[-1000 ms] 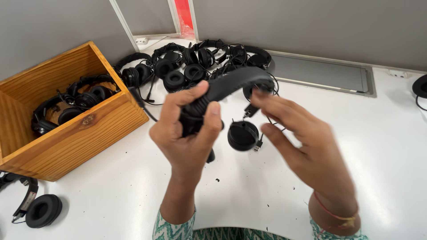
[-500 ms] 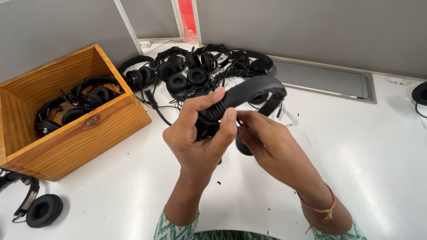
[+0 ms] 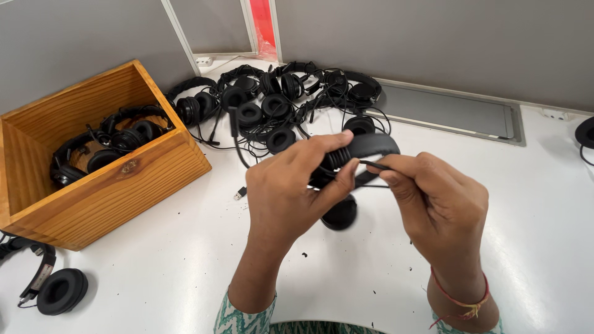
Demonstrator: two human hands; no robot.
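Note:
I hold a black headset (image 3: 366, 147) above the white desk (image 3: 154, 272). My left hand (image 3: 288, 188) grips its headband, where black cable is coiled around the band. My right hand (image 3: 436, 201) pinches the thin cable (image 3: 370, 164) beside those coils, fingers closed on it. One round ear pad (image 3: 339, 213) hangs below, between my hands.
A wooden box (image 3: 117, 185) at the left holds several black headsets. A pile of more black headsets (image 3: 278, 99) with tangled cables lies at the back. Another headset (image 3: 52, 287) lies at the near left edge. A grey hatch (image 3: 445, 111) sits in the desk by the partition wall.
The headset has tilted flatter and lower. My right hand moved from under the band to its right side and now pinches the cable next to the coils.

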